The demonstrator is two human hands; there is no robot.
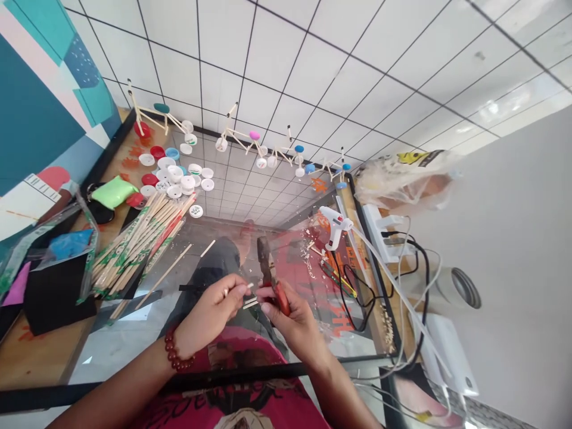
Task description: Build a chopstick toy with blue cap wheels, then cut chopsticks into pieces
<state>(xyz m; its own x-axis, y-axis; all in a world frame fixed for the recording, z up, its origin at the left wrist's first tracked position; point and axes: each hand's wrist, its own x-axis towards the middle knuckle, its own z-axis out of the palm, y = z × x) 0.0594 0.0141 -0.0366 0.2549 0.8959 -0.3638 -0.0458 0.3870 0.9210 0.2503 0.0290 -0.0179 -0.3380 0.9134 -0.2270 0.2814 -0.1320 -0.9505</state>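
Observation:
My left hand (pixel 217 313), wearing a red bead bracelet (pixel 174 353), is closed in a pinch on a short pale wooden stick piece (pixel 250 286). Just beside it, my right hand (pixel 292 322) wraps round the red handles of a pair of pliers (pixel 264 253), whose dark jaws point away from me. The stick and the jaws are apart. A few short cut sticks (pixel 250 302) lie on the glass tabletop between the hands, partly hidden by the fingers. Farther left, one long thin stick (pixel 165 274) and a shorter stick (pixel 208 248) rest on the glass.
Wrapped chopsticks (pixel 143 250) lie left, below scattered bottle caps (pixel 175 179). Small stick-and-cap models (pixel 230 128) line the far edge. At right are a white glue gun (pixel 333 226), its black cable (pixel 353 322), wood scraps (pixel 315 247), a power strip (pixel 386 235) and a plastic bag (pixel 402 182).

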